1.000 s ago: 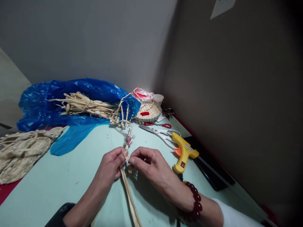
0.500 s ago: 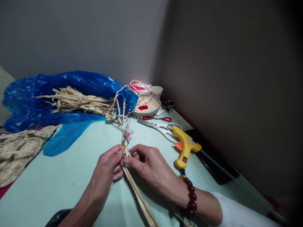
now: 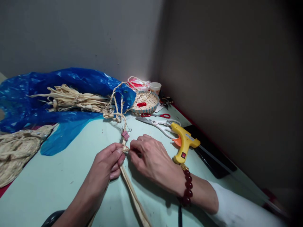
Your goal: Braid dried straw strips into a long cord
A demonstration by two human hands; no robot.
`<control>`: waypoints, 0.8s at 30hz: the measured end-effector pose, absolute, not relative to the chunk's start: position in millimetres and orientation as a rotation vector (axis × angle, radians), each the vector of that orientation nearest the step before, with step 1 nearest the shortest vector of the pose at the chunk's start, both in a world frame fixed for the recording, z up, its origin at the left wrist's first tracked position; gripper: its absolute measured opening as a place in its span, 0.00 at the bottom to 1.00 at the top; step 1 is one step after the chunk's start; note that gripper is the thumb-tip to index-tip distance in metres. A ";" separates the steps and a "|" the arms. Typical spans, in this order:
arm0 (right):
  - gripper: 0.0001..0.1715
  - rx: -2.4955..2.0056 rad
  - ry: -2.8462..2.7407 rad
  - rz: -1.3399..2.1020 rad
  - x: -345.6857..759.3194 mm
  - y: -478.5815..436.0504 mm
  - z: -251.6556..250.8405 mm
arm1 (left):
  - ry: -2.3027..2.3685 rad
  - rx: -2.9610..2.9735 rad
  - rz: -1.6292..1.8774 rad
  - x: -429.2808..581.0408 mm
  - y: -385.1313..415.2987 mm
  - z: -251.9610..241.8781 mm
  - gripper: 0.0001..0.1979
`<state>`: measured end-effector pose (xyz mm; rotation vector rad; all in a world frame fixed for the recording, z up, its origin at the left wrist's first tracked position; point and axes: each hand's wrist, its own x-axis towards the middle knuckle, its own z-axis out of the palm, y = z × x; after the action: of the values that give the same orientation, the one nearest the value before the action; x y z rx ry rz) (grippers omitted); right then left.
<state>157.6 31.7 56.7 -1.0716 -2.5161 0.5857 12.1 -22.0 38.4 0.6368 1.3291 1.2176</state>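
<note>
Low in the middle of the frame, the left hand (image 3: 107, 164) and the right hand (image 3: 151, 159) meet fingertip to fingertip, both pinched shut on a pale braid (image 3: 124, 147) of flat husk strips. The braid runs up from the fingers to a pink clip (image 3: 125, 134) just above them, then on to a knotted loop of cord (image 3: 117, 108) near the frame's centre. Below the hands, loose strips (image 3: 132, 195) trail down toward the bottom edge, lying on the pale green bench (image 3: 59, 183). The right wrist wears a dark red bead bracelet (image 3: 187, 189).

Just right of the right hand lies a yellow glue gun (image 3: 183, 143), with white scissors (image 3: 157, 124) beside it and red scissors (image 3: 156, 115) a little further up. Above those sits a round woven tray (image 3: 145, 102) and a small cup (image 3: 155, 86) in the corner. At upper left, a bundle of husks (image 3: 71, 99) rests on a blue plastic bag (image 3: 35, 97). A woven piece (image 3: 16, 151) lies at the left edge
</note>
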 end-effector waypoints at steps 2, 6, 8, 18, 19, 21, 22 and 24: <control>0.08 -1.066 -2.558 0.482 156.5 29.7 56.9 | 1.333 0.646 1.216 12.5 -22.2 38.3 0.13; 0.07 -1.052 -2.631 0.263 153.7 25.8 55.4 | 1.362 0.627 1.221 15.0 -22.0 42.1 0.14; 0.08 -1.015 -2.671 0.156 152.6 24.6 55.2 | 1.380 0.611 1.229 16.2 -22.2 44.4 0.16; 0.08 -1.129 -2.745 0.312 150.4 21.7 62.8 | 1.379 0.679 1.174 16.0 -24.8 38.7 0.20; 0.09 -1.145 -2.753 0.313 150.2 20.7 63.1 | 1.387 0.682 1.161 15.7 -24.9 37.4 0.20; 0.10 -1.138 -2.758 0.295 150.0 19.6 62.4 | 1.421 0.682 1.146 14.9 -25.1 35.8 0.21; 0.10 -1.127 -2.748 0.293 150.2 19.6 61.5 | 1.440 0.685 1.145 14.4 -25.2 35.5 0.21; 0.08 -1.115 -2.684 0.356 151.2 21.1 59.5 | 1.459 0.693 1.143 13.5 -25.4 35.9 0.21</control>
<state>151.2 21.1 59.5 -1.1147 -2.6838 0.3555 13.5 -25.4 35.9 0.6932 1.4591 1.1433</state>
